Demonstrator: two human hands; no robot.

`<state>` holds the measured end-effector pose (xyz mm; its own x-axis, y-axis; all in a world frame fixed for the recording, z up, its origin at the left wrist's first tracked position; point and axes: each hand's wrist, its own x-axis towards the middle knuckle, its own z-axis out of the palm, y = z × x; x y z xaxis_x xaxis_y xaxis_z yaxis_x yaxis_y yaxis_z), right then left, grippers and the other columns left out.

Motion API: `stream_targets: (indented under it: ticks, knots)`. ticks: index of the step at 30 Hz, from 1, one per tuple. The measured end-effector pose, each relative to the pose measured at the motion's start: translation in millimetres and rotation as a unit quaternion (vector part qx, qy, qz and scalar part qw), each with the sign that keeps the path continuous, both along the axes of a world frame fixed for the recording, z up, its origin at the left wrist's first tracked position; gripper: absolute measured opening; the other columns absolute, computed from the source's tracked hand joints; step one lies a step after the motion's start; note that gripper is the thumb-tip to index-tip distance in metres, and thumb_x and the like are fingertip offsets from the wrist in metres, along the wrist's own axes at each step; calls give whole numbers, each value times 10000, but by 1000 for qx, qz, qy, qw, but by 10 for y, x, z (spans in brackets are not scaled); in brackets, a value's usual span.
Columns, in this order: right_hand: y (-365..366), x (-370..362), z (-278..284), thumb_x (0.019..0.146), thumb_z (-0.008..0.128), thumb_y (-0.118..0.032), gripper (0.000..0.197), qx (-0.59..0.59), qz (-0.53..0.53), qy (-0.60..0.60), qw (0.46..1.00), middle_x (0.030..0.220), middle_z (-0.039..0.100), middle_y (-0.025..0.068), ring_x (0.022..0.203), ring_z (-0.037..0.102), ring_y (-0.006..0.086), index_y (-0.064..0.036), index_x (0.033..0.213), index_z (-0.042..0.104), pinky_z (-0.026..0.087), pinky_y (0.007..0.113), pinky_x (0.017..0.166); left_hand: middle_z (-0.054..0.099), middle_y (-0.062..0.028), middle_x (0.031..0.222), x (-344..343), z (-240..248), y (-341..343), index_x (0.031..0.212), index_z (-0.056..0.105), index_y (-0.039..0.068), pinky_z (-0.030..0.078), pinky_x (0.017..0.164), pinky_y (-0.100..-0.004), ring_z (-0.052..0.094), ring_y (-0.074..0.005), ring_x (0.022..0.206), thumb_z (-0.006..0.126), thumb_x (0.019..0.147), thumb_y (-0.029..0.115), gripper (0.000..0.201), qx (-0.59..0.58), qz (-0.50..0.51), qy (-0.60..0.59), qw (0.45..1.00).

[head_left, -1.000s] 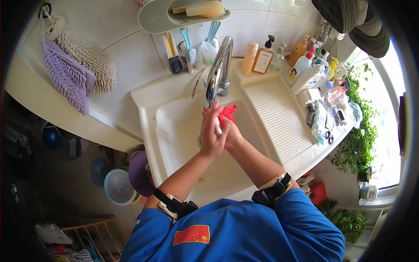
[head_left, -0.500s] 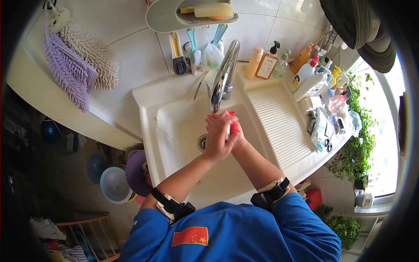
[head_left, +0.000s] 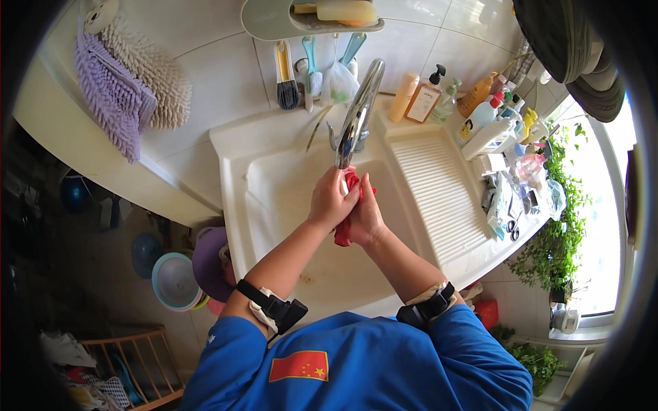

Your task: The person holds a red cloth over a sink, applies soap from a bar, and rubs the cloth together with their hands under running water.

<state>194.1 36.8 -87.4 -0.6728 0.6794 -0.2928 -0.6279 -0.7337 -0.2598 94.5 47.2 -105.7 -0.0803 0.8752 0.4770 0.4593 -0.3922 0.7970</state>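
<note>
A small wet-looking red cloth [head_left: 343,234] is bunched between my two hands, just below the spout of the chrome faucet [head_left: 358,116]. My left hand [head_left: 329,200] closes on it from the left, thumb pointing toward the other hand. From the right, my right hand [head_left: 367,215] grips the same cloth, its thumb raised along the folds. One end of the cloth hangs down between my wrists. Something white shows at the upper folds, too small to make out. Beneath both hands lies the basin of the cream sink [head_left: 274,198].
Right of the basin is a ribbed drainboard [head_left: 442,195], with several bottles [head_left: 486,137] and scissors [head_left: 513,229] along its outer edge. Brushes [head_left: 286,85] hang under a wall shelf [head_left: 264,19]. Fluffy hand towels [head_left: 113,96] hang at left; basins [head_left: 177,281] stand below.
My hands were clasped over each other with little red showing. Now they are side by side, more of the cloth is exposed, and its end hangs lower. The view has shifted slightly.
</note>
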Motion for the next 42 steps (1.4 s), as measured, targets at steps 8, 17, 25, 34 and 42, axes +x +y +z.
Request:
stream_targets:
  ticks: [8, 17, 25, 34, 42]
  knots:
    - [36, -41, -30, 917, 402, -308, 279, 11, -37, -88, 995, 1083, 565, 65, 1004, 533, 225, -116, 1080, 521, 423, 416, 881, 524, -128, 1133, -108, 99, -148, 1107, 483, 59, 391, 918, -386, 475, -328, 1094, 629, 710, 65, 423, -29, -49, 95, 994]
    - [242, -184, -217, 849, 401, 13, 308, -19, -126, -104, 986, 1028, 570, 101, 928, 563, 239, -60, 1137, 482, 468, 355, 842, 460, -105, 1260, -29, -131, -338, 1220, 440, 77, 325, 983, -384, 437, -307, 1162, 558, 818, 114, 420, -36, 32, 20, 999]
    - [481, -137, -333, 783, 429, 95, 366, -39, -240, -169, 955, 1022, 576, 98, 941, 563, 231, -51, 1116, 477, 483, 392, 832, 550, -65, 1081, -72, -559, -438, 1259, 409, 67, 447, 691, -278, 537, -139, 870, 547, 890, 214, 421, -241, -50, -423, 872]
    - [513, -19, -233, 807, 446, 68, 341, -42, -257, -168, 951, 961, 569, 97, 887, 561, 233, -77, 1116, 454, 489, 422, 834, 547, 1, 840, -129, -169, -416, 944, 516, 116, 436, 551, -246, 528, -89, 725, 563, 855, 70, 111, -309, -160, -519, 781]
    - [520, 86, -959, 942, 342, -221, 265, 50, -87, 43, 994, 1056, 567, 127, 999, 546, 252, -64, 1061, 519, 452, 386, 877, 575, -92, 893, 168, 266, -85, 889, 562, 72, 470, 739, -387, 573, -290, 859, 545, 732, -50, 199, 118, -50, 105, 986]
